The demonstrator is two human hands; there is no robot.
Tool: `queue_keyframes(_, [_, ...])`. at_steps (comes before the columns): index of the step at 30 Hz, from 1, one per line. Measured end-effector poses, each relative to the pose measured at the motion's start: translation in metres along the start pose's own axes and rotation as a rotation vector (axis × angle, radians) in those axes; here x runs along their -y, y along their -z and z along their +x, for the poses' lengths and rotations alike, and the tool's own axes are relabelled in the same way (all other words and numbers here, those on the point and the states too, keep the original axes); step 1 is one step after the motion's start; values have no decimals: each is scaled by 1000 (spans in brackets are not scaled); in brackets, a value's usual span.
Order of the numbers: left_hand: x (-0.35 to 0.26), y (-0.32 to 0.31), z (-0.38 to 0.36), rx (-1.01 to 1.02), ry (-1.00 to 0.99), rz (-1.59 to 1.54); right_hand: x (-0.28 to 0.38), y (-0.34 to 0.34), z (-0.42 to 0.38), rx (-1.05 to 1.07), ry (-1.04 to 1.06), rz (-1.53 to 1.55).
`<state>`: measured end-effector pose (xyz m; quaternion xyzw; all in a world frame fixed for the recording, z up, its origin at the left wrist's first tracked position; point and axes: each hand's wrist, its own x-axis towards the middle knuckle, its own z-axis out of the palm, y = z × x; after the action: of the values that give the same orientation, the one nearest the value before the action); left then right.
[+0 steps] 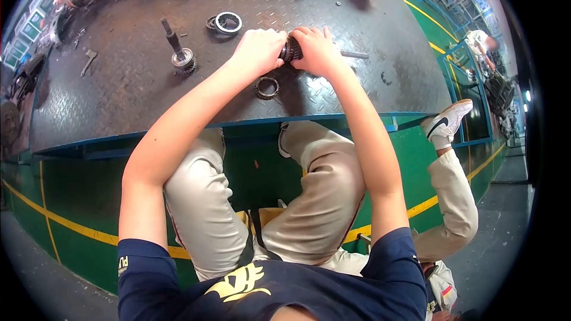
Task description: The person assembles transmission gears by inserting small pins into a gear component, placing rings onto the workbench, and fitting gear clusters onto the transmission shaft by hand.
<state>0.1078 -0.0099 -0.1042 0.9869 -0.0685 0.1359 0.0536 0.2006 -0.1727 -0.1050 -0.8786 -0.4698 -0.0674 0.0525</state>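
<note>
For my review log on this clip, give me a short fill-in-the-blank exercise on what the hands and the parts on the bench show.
1. Both hands, left hand and right hand, close on one dark ____ part.
2. A thin shaft sticks out past the ____ hand.
3. The ring lying nearest the hands sits on the ____ plate bench.
4. The geared shaft left of the hands stands ____.

Missing words: geared; right; metal; upright

Navy short-sleeved shirt (pixel 267 294), yellow print; beige trousers (pixel 309 202); white shoe (pixel 447 120), dark mark.
</note>
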Motion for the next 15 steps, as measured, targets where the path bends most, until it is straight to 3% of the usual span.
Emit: queue_keyframes(15, [3, -9, -4, 2, 39, -3, 1, -4, 3, -25, -10, -86])
